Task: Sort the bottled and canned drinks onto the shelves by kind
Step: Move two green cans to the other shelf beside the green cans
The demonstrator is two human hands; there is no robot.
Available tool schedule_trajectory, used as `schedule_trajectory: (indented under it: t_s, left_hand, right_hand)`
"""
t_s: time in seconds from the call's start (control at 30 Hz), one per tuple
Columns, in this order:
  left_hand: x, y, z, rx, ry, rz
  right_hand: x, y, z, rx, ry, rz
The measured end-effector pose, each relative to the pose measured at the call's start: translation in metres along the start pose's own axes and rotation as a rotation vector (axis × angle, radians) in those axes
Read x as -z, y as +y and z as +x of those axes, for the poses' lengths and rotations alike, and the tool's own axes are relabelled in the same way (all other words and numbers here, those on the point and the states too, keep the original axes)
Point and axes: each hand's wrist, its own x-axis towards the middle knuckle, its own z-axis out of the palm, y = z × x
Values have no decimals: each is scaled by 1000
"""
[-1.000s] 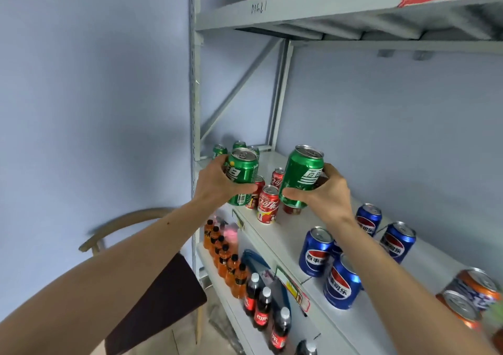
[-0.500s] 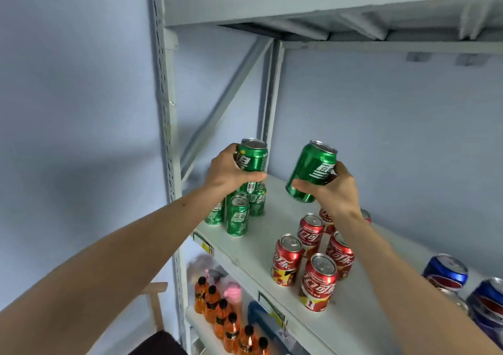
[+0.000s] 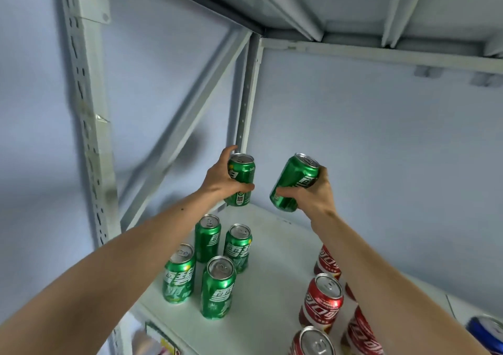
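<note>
The left hand (image 3: 220,180) grips an upright green can (image 3: 241,180), fingers wrapped round it, above the far left corner of the shelf (image 3: 269,286). The right hand (image 3: 313,194) clasps a second green can (image 3: 295,181) (tilted right). Four green cans (image 3: 217,286) stand nearer; red cans (image 3: 322,300) stand right.
</note>
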Motion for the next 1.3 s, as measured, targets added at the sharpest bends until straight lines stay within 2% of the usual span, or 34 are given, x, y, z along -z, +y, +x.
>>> schedule_trajectory:
  t_s: [0.3, 0.7, 1.1, 1.3]
  left_hand:
    - [-3, -64, 66, 40, -186, 220]
    - [-37, -112, 103, -22, -446, 589]
    - [-45, -145, 107, 3, -526, 525]
    - [-30, -133, 112, 0, -591, 560]
  right_hand:
    - [-55, 32, 50, -110, 7, 49]
    - [-103, 75, 82, -247, 61, -256]
    - [-119, 100, 92, -308, 21, -349]
    - [-123, 107, 88, -327, -22, -398]
